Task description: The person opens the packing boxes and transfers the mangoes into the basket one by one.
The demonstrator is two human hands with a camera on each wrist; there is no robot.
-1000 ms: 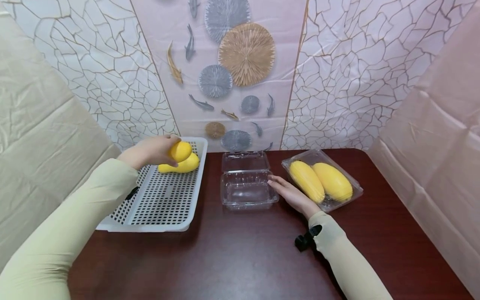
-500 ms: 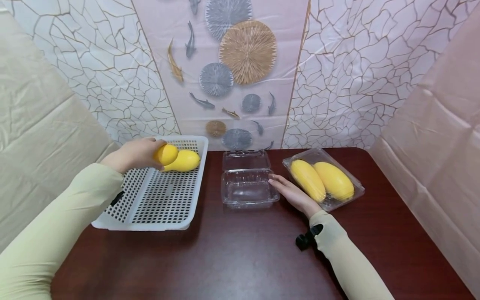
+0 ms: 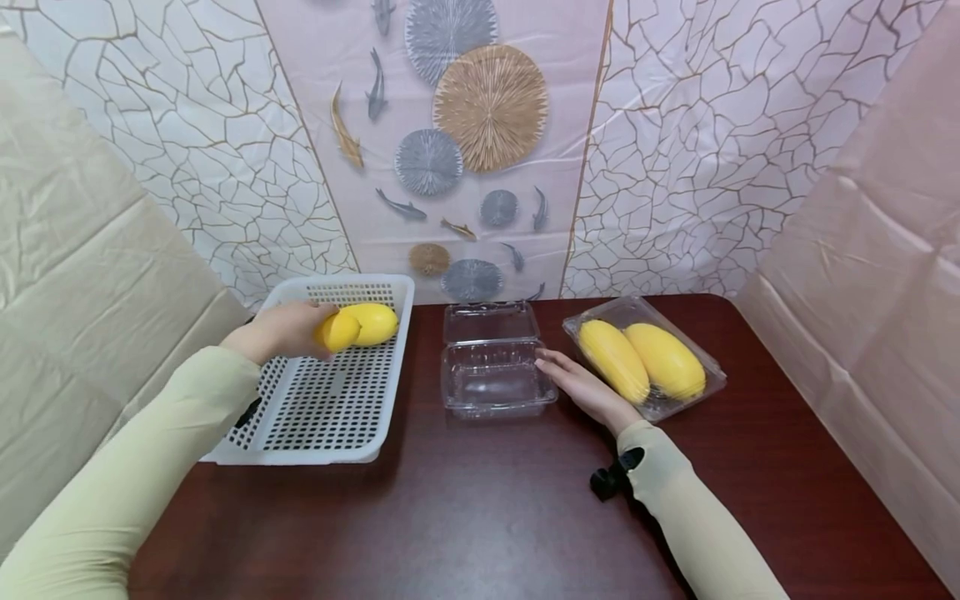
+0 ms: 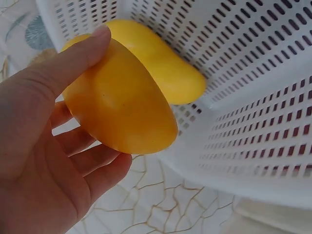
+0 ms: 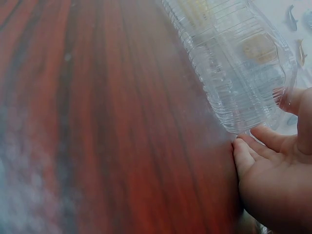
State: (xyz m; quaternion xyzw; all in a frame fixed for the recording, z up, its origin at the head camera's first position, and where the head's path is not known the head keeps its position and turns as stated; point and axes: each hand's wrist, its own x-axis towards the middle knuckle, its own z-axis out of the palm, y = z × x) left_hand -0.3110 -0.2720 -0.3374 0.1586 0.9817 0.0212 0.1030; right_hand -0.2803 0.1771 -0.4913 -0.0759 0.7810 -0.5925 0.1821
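Note:
My left hand [image 3: 288, 329] grips a yellow mango [image 4: 122, 97], thumb on top and fingers curled beneath it. The mango is over the white perforated basket [image 3: 401, 367], overlapping a second mango [image 3: 375, 322] that lies in the basket's far part. My right hand [image 3: 585, 392] reaches to the right end of a clear plastic clamshell box [image 3: 495, 387], whose lid stands open at the back. In the right wrist view, fairly straight fingers [image 5: 268, 139] touch the box's end, and one more fingertip overlaps its rim. Nothing lies inside the box.
Behind the right hand, a second clear plastic box [image 3: 693, 400] holds two yellow mangoes [image 3: 663, 361]. A dark red wooden table [image 3: 465, 508] carries everything. A patterned cloth [image 3: 487, 225] hangs along the back, with beige cloth walls [image 3: 862, 333] at both sides.
My left hand, holding the mango, first moved left, then lowered closer to the mango in the basket and came slightly back right. My right hand and the box stay in place.

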